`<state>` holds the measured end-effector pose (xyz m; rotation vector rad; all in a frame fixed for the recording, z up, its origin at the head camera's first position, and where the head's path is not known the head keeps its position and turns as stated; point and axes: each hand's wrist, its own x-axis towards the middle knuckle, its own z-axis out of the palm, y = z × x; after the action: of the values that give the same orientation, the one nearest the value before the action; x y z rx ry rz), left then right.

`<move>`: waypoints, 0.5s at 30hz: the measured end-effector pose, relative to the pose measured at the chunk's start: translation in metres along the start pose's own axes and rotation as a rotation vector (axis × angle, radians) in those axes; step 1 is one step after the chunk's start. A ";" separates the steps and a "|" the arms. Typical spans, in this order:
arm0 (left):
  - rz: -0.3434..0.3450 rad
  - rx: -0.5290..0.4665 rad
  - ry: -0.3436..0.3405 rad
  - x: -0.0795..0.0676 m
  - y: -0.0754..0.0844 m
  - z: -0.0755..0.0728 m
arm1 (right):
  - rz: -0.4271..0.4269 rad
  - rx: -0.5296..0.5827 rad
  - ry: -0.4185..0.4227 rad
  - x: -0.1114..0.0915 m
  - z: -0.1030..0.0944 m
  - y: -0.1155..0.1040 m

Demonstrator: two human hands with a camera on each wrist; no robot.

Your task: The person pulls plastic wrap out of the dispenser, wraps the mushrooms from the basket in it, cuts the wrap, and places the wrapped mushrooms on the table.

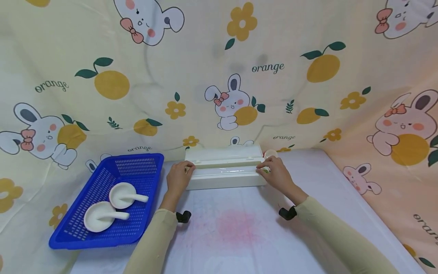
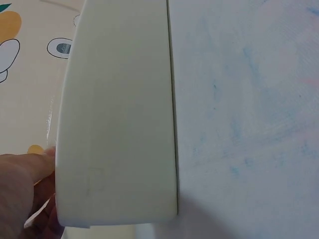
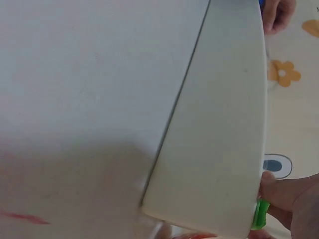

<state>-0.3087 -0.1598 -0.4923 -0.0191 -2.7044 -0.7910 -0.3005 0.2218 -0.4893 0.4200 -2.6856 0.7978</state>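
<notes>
A long white cling film dispenser (image 1: pixel 227 182) lies across the far part of the table with its lid (image 1: pixel 222 153) raised at the back. Clear, shiny cling film (image 1: pixel 224 170) stretches along its top. My left hand (image 1: pixel 178 178) pinches the film at the left end, thumb against the fingers. At the right end, my right hand (image 1: pixel 278 176) pinches it likewise. The dispenser's front wall (image 2: pixel 117 114) fills much of the left wrist view and partly hides those fingertips. In the right wrist view, a small green piece (image 3: pixel 260 214) shows beside the right fingers.
To the left stands a blue plastic basket (image 1: pixel 152 182) holding two small white bowls (image 1: pixel 94 224), each with a white spoon (image 1: pixel 118 215). A pale round container (image 1: pixel 271 153) is partly hidden behind my right hand. A printed cloth (image 1: pixel 191 76) hangs behind the table (image 1: pixel 219 247).
</notes>
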 end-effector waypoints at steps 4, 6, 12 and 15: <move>0.004 -0.011 0.012 0.002 0.000 0.001 | 0.039 -0.003 -0.011 0.004 0.002 0.000; 0.009 -0.016 0.021 0.002 -0.001 0.002 | 0.063 0.007 -0.009 0.005 0.004 0.001; 0.031 -0.030 0.034 0.001 -0.004 0.008 | 0.135 0.053 0.003 0.005 0.009 -0.002; 0.046 -0.045 0.027 -0.001 -0.003 0.007 | 0.145 0.063 0.013 0.005 0.012 -0.003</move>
<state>-0.3099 -0.1588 -0.5000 -0.0796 -2.6506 -0.8320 -0.3065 0.2122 -0.4955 0.2361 -2.7087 0.9238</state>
